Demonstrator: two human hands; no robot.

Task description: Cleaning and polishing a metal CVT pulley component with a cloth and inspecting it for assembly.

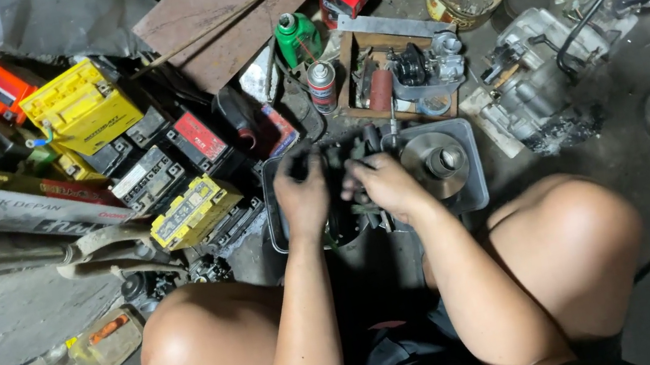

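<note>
2 hands working a dark engine part over a metal tray.
Left hand (pixel 302 195) and right hand (pixel 383 186) grip the greasy part (pixel 347 183) above the tray (pixel 475 184); it may slip onto the pulley (pixel 438 162).

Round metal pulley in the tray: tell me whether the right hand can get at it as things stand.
Probably yes. The round metal pulley lies uncovered in the grey tray, just beside the right hand. Nothing stands between them, though that hand's fingers are busy on the dark greasy part.
</note>
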